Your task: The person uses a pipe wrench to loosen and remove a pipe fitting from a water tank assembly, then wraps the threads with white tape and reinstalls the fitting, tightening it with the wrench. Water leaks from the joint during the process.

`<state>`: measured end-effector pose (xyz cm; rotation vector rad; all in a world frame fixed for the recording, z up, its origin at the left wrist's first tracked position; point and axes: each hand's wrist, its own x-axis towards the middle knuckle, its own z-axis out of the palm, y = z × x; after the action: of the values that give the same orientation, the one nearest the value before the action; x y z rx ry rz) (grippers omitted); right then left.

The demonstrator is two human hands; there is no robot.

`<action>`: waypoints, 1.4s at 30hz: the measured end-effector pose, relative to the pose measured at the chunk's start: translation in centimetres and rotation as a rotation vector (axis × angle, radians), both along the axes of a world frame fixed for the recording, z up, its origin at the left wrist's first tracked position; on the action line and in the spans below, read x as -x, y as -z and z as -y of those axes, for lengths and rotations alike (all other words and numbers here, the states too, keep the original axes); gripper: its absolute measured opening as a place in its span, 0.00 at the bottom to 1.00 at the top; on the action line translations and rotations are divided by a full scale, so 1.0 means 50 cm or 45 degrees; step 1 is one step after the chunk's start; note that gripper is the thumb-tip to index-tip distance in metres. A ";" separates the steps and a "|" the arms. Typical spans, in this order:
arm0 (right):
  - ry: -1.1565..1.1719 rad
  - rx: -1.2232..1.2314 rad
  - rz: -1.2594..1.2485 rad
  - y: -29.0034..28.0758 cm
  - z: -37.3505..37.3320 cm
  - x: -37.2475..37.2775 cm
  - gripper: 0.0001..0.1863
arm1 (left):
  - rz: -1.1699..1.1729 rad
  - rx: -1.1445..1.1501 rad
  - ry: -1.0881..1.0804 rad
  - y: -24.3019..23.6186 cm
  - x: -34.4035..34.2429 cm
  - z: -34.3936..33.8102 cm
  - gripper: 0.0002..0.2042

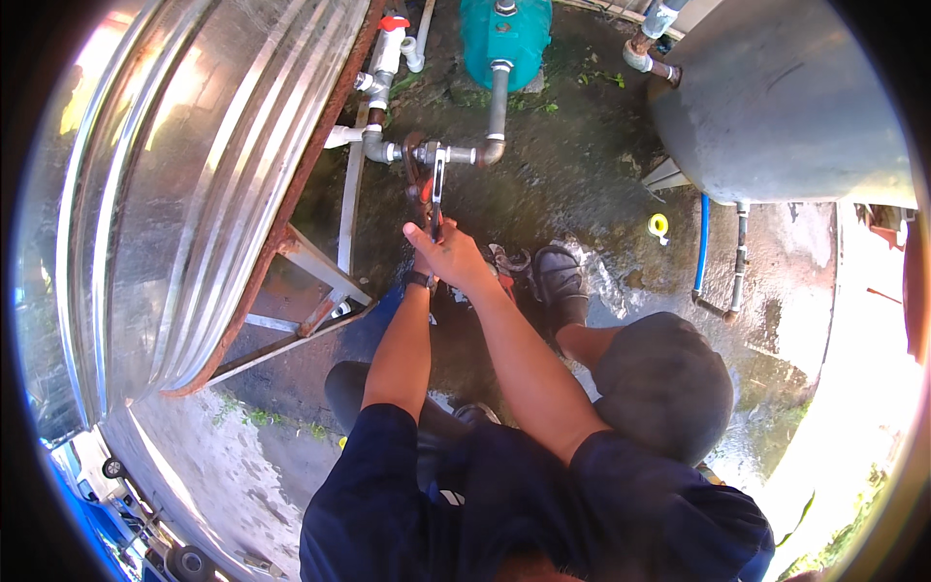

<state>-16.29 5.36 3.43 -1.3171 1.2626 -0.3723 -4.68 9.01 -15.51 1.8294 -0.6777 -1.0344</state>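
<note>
Both my arms reach forward to a red-handled pipe wrench (433, 190) whose jaws bite a metal fitting (427, 153) on a grey horizontal pipe. My right hand (454, 256) wraps the wrench handle's lower end. My left hand (423, 265), with a dark watch on its wrist, grips the same handle just beneath and is mostly hidden by the right hand. The pipe bends up into a teal pump (504, 34).
A large ribbed steel tank (184, 194) on a rusty frame fills the left. A grey pressure tank (776, 97) stands at the right, with a blue hose (701, 242) below it. A yellow tape roll (658, 227) lies on wet concrete. A red-handled valve (392, 25) sits at the top.
</note>
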 end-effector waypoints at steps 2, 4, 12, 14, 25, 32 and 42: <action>-0.028 -0.060 0.021 0.007 0.002 0.002 0.56 | -0.115 0.013 -0.012 -0.044 -0.022 -0.005 0.14; -0.051 -0.094 0.055 0.017 0.012 0.003 0.56 | -0.088 0.033 -0.014 -0.103 -0.047 -0.017 0.14; -0.074 -0.288 0.137 0.004 0.023 0.011 0.53 | 0.012 -0.248 0.007 -0.395 -0.029 -0.088 0.28; -0.052 -0.287 0.138 -0.007 0.023 0.012 0.54 | -0.132 -0.277 0.046 -0.458 -0.020 -0.082 0.27; -0.090 -0.315 0.169 0.009 0.023 0.019 0.47 | -0.494 -0.469 0.296 -0.686 -0.008 0.009 0.19; -0.082 -0.154 0.065 0.029 0.014 0.005 0.45 | -0.402 -0.553 0.297 -0.743 -0.026 0.072 0.16; -0.113 -0.237 0.110 0.019 0.018 0.016 0.51 | -0.470 -0.708 0.260 -0.768 -0.022 0.112 0.09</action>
<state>-17.09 4.48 2.48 -1.1816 1.1340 -0.2403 -3.57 3.43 22.89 1.9678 -0.3752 -1.7795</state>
